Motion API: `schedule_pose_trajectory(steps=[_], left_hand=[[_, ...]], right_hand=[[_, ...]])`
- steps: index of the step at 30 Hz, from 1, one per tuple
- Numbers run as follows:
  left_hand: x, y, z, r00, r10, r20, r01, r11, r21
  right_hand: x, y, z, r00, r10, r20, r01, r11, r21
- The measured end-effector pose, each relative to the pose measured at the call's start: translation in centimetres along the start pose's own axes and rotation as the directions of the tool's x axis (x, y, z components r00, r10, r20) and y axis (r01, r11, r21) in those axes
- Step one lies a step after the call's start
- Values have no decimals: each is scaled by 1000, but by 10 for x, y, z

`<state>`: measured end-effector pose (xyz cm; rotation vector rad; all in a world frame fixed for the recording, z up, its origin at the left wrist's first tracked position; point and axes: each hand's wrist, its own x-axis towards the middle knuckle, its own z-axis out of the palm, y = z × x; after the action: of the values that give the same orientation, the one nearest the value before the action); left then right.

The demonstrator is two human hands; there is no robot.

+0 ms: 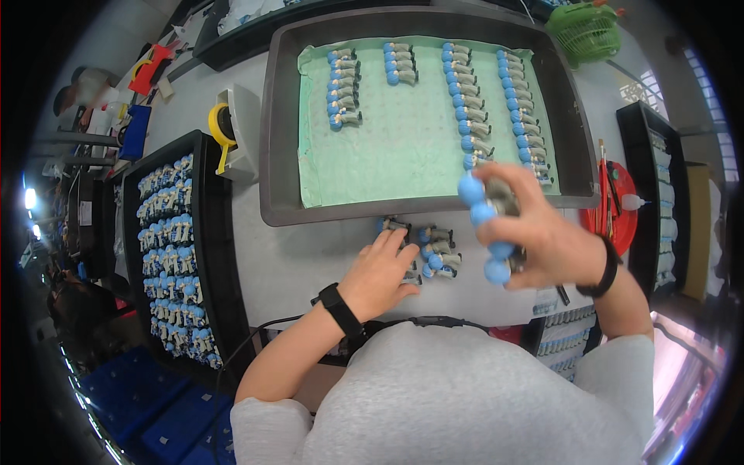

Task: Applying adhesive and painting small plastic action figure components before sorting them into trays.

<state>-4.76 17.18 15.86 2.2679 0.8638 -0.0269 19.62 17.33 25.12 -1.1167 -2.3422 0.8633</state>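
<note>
Your left hand [376,275] lies over figurines [440,260] on the bench [291,267], its grip impossible to tell; to the right, your right hand [546,239] grasps a blue-headed row [483,214] near the dark tray [349,215], four more rows [466,102] inside

Flat, cool light falls over the white tabletop [271,291], leaving a soft shadow along the tray's [277,116] six o'clock side. A pinkish-white glare [663,391] burns out at four o'clock; lamps [30,199] flare at nine against dim surroundings. The right hand [535,229] and the figurines [496,270] it grips are blurred, while the tabletop looks sharper. Straight edges bow toward the rim, and the corners sink into black.
</note>
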Motion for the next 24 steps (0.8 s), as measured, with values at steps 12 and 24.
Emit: schedule_pose_trajectory(steps=[12,24], left_hand=[[123,-82,-108,996,-89,-25,92,942,321],[205,-167,-123,898,-417,138,224,704,675]], right_hand=[[-101,61,157,937,346,39,-320,901,-292],[29,84,-1,964,227,-135,-237,970,-59]])
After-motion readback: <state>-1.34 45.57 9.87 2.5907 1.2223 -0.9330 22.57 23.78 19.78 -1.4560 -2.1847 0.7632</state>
